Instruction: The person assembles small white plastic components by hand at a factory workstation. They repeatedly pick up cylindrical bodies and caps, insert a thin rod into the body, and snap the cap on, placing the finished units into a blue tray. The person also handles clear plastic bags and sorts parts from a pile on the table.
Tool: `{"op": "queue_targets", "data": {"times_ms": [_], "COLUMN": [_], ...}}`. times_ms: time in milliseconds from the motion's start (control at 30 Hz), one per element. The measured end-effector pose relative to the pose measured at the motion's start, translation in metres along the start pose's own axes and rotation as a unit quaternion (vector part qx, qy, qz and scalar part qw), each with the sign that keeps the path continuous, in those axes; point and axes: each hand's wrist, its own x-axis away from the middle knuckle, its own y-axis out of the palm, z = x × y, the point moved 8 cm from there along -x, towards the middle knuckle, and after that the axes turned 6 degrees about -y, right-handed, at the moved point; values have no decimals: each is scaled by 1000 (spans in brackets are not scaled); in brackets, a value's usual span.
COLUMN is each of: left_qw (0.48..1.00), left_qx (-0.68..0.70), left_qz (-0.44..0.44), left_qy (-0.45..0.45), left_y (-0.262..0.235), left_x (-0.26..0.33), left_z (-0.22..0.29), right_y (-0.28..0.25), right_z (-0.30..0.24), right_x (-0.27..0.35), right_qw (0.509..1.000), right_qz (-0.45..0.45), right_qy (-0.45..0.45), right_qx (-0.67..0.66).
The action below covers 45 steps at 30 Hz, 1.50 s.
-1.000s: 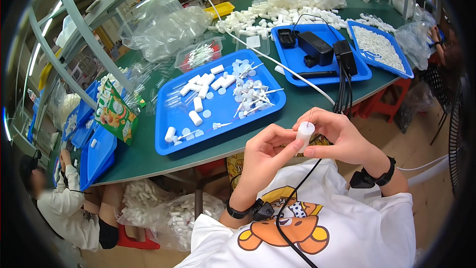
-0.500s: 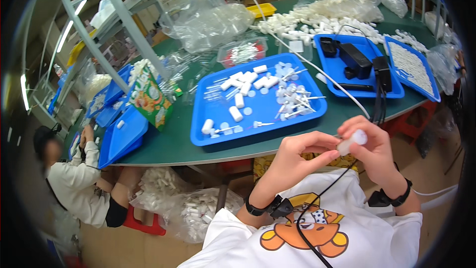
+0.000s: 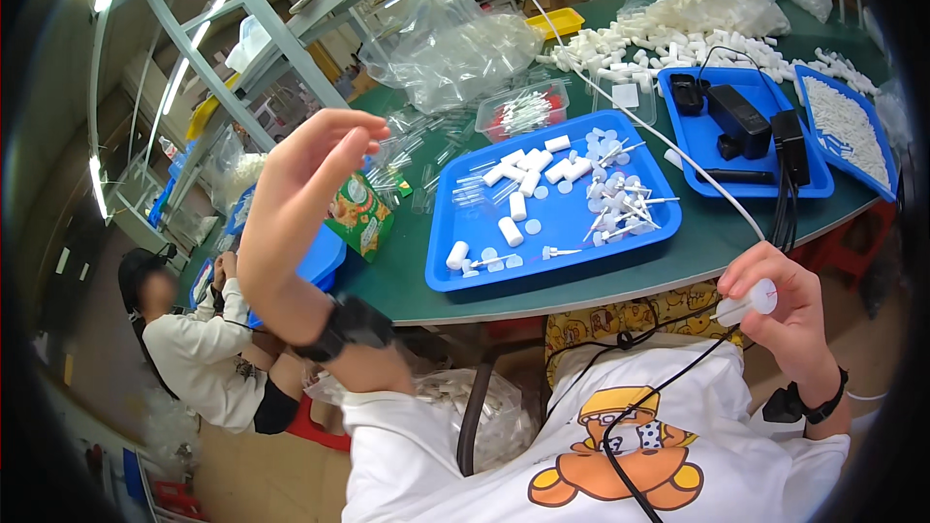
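My right hand [image 3: 790,310], low at the right in front of my shirt, pinches a small white cylinder [image 3: 738,310] with a pale round end and a fine reddish line on it. Away to the left, my left hand [image 3: 295,189] is raised in the air, fingertips drawn close to the thumb. Whatever lies between those fingertips, if anything, is too small to make out. Between the hands, a blue tray [image 3: 567,266] on the green table holds white cylinders [image 3: 511,230], translucent discs [image 3: 532,227], clear tubes [image 3: 472,191] and thin white-stemmed pieces [image 3: 630,208].
A second blue tray [image 3: 823,181] holds black devices [image 3: 736,121]. Beyond lie a heap of white cylinders [image 3: 620,53], a clear box [image 3: 552,116] and plastic bags [image 3: 446,48]. A green snack bag [image 3: 358,218] stands left. Another person [image 3: 199,358] sits farther left. Black cables [image 3: 668,373] cross my shirt.
My left hand has left the small cylinder and swung far up and left. My right hand keeps hold of it, now lower and farther right. The view has shifted leftward.
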Motion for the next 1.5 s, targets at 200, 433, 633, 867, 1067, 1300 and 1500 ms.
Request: {"op": "queue_targets", "data": {"times_ms": [200, 433, 633, 867, 1067, 1300, 1500], "left_qw": [960, 928, 906, 849, 830, 825, 843], "left_qx": [-268, -335, -411, -482, -503, -518, -508], "left_qz": [-75, -124, -33, 158, 190, 167, 84], "left_qy": [-14, -104, -95, -147, -149, -154, -153], "left_y": [6, 40, 25, -38, -61, -59, -35], "left_x": [-81, -78, -146, -230, -309, -352, -363], "left_z": [-166, -299, -317, -303, -279, -273, -276], "right_y": [2, 0, -6, -32, -50, -62, -65], "right_z": [-5, -10, -1, -1, -1, 17, 27], "right_x": [5, 3, -1, -12, -21, -32, -31], "right_qw": [1000, 999, 998, 995, 991, 990, 987], "right_qz": [-18, -42, -52, -15, -82, -108, -114], "right_qy": [3, -23, -9, -6, 22, 58, 91], "right_qx": [-16, 14, 46, 97, 103, 75, 60]}}
